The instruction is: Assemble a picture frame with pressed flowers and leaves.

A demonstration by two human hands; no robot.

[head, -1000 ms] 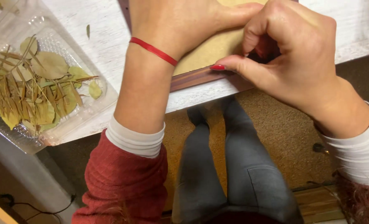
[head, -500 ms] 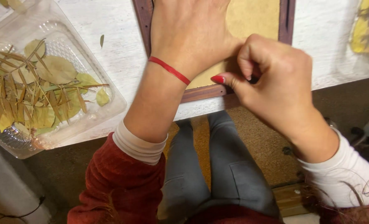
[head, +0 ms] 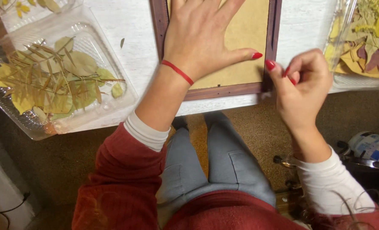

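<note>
- Picture frame (head: 223, 90), dark reddish wood, lies back-side up on the white table (head: 138, 51), hugging the near edge, right above the person's knees.
- Right hand (head: 302, 87) sits at about 4 o'clock from the frame's middle, just off the near right corner. Its fingers (head: 271, 65) are curled and pinched together at that corner; whether they grip some tiny clip or tab there, I can't tell.
- Left hand (head: 198, 42) lies flat and spread on the tan backing board (head: 245, 42), holding nothing, just pressing down, thumb pointing toward 3 o'clock.
- Progress-wise, my read: board looks seated in the frame, so the corner fiddling seems to be what's left.
- Clear tray of dried green leaves (head: 57, 85) at 9 o'clock, well apart.
- Another clear tray with yellow and purple leaves (head: 364, 47) at 3 o'clock, near the right hand.
</note>
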